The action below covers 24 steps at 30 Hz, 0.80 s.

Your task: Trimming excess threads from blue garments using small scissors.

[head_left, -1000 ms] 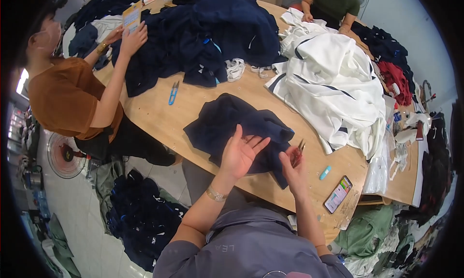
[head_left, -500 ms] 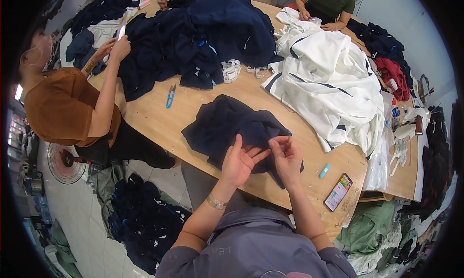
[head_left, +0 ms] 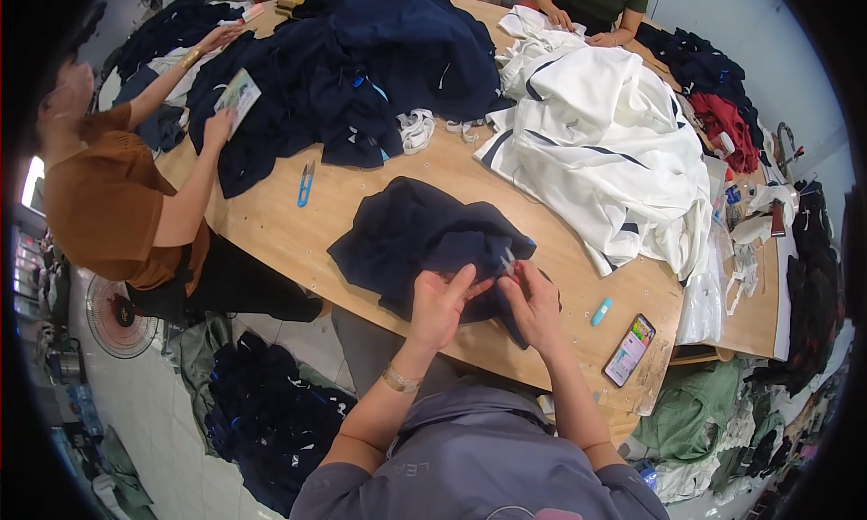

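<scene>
- The navy garment (head_left: 424, 244) lies bunched on the wooden counter (head_left: 271, 222), near its front edge.
- The left hand (head_left: 440, 305) presses on the garment's near fold, fingers (head_left: 459, 283) fairly straight and close together, pinning cloth.
- The right hand (head_left: 533, 305) grips a small metal snipper (head_left: 508, 263), fingers curled around it, tip at the cloth.
- Blue snips (head_left: 305, 184) lie left of the garment; a blue marker (head_left: 601, 311) and a phone (head_left: 629, 350) lie right.
- A navy pile (head_left: 361, 68) and a white pile (head_left: 605, 149) fill the far counter.
- No containers show.
</scene>
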### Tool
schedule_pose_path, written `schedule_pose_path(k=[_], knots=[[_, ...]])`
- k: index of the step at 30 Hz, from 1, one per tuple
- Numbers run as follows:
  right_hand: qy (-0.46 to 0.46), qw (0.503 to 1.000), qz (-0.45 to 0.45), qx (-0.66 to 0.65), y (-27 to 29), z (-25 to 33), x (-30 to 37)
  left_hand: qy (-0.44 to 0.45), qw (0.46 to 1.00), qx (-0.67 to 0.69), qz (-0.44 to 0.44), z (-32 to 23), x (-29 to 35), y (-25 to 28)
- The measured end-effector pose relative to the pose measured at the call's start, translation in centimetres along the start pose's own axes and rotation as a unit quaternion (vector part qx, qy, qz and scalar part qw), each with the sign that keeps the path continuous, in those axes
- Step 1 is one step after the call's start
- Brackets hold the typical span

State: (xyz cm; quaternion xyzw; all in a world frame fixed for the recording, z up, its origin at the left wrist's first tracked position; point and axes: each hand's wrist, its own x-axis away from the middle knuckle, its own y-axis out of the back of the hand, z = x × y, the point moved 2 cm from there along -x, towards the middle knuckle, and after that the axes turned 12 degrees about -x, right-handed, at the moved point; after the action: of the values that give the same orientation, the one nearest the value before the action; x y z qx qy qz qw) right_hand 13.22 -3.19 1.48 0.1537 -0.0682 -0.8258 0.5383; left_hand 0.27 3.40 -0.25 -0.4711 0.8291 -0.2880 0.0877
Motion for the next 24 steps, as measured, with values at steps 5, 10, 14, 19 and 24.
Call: schedule_pose_path(k=[5,10,14,19,24], knots=[[0.016,0.996,0.043,0.082,0.0,0.0,0.1,-0.021,1.0,-0.019,-0.006,-0.1,0.2,0.3],[0.065,0.989,0.047,0.121,-0.1,0.1,0.0,-0.047,0.998,-0.047,0.009,-0.2,0.3,0.6],[0.075,0.987,0.061,0.125,-0.1,0.3,-0.1,-0.043,0.996,-0.073,0.004,-0.4,0.4,0.7],[0.087,0.986,0.074,0.125,0.0,0.4,-0.4,-0.063,0.991,-0.115,0.008,-0.9,0.6,0.5],[0.088,0.982,0.087,0.141,0.2,0.5,-0.6,-0.072,0.986,-0.151,0.018,-1.1,0.7,0.5]])
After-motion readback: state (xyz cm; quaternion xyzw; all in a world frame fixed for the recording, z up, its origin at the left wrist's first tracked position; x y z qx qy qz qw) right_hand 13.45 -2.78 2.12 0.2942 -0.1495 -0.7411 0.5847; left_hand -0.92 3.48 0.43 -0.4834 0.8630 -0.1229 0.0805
